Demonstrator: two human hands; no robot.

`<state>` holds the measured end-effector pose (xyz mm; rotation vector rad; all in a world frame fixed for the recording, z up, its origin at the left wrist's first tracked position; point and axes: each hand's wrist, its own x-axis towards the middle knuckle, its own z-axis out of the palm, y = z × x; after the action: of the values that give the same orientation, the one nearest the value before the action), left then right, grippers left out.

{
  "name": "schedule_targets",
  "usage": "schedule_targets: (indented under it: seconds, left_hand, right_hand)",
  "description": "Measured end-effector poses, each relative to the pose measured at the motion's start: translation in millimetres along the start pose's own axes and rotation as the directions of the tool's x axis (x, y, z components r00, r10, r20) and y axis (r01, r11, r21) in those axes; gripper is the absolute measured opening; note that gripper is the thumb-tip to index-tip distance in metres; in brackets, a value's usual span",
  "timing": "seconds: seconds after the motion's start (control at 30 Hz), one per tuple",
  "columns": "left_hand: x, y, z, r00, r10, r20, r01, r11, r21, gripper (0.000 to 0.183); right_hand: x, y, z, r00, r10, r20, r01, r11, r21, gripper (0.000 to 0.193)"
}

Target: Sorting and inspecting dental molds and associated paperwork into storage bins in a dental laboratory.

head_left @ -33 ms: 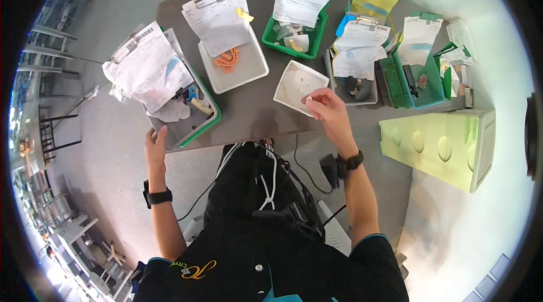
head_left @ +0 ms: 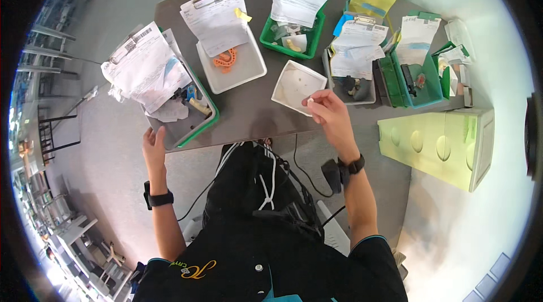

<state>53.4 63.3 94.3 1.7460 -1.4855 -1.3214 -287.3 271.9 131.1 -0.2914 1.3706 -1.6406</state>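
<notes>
Between the thumb and fingers of my right hand [head_left: 328, 112] is a small white tooth-like piece [head_left: 310, 102], pinched above the near right rim of a small white tray [head_left: 283, 100]. A few tiny bits lie in that tray. My left hand [head_left: 154, 146] is at the near left corner of a grey tray [head_left: 175, 137], thumb and fingers apart; whether it touches the tray is hard to tell. That tray carries clipped papers [head_left: 148, 70], a blue part [head_left: 191, 92] and a yellowish dental model [head_left: 199, 106].
A white tray [head_left: 240, 82] with an orange dental impression [head_left: 225, 60] stands behind. Farther back is a green tray [head_left: 311, 47]. More paper-topped trays, including a grey one [head_left: 369, 100] and a teal one [head_left: 435, 98], crowd the right. A pale yellow-green box [head_left: 430, 141] stands beside the table.
</notes>
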Motion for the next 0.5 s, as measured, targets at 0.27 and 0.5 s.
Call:
schedule_targets:
  seconds: [0.27, 0.5]
  left_hand:
    - [-70, 39, 27, 0.979, 0.12, -0.162, -0.136, 0.987, -0.089, 0.04]
    - [-86, 83, 50, 0.97, 0.241, -0.022, -0.242, 0.96, -0.142, 0.037]
  right_hand:
    - [-52, -35, 10, 0.986, -0.076, 0.147, 0.053, 0.987, 0.154, 0.023]
    - [-56, -42, 11, 0.981, -0.165, 0.103, 0.153, 0.982, 0.113, 0.023]
